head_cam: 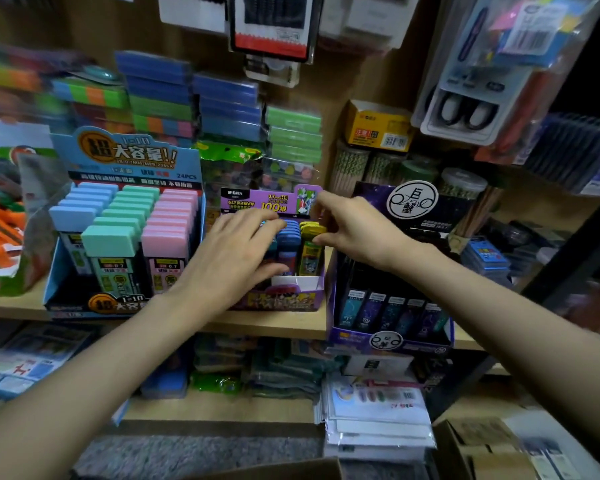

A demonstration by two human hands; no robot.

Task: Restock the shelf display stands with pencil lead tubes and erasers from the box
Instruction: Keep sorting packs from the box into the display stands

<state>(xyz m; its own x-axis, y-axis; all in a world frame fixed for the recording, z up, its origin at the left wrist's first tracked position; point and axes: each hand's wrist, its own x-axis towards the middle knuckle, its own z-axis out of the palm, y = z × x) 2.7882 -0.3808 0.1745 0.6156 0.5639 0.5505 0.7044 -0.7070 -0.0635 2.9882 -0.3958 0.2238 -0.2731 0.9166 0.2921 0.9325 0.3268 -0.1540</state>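
Note:
A purple display stand (284,299) sits mid-shelf, holding rows of blue lead tubes (288,233) and yellow lead tubes (310,252). My left hand (232,251) lies over the stand's left side, fingers spread across the blue tubes, thumb low at the front; what lies beneath it is hidden. My right hand (354,226) reaches in from the right and pinches the top of a yellow tube at the row's right end. The front compartment (295,282) of the stand shows a white divider.
A large blue stand (84,303) with blue, green and pink capped tubes stands to the left. A dark purple stand (388,337) of tubes sits to the right. Cardboard box (478,448) at bottom right. Packs hang above the shelf.

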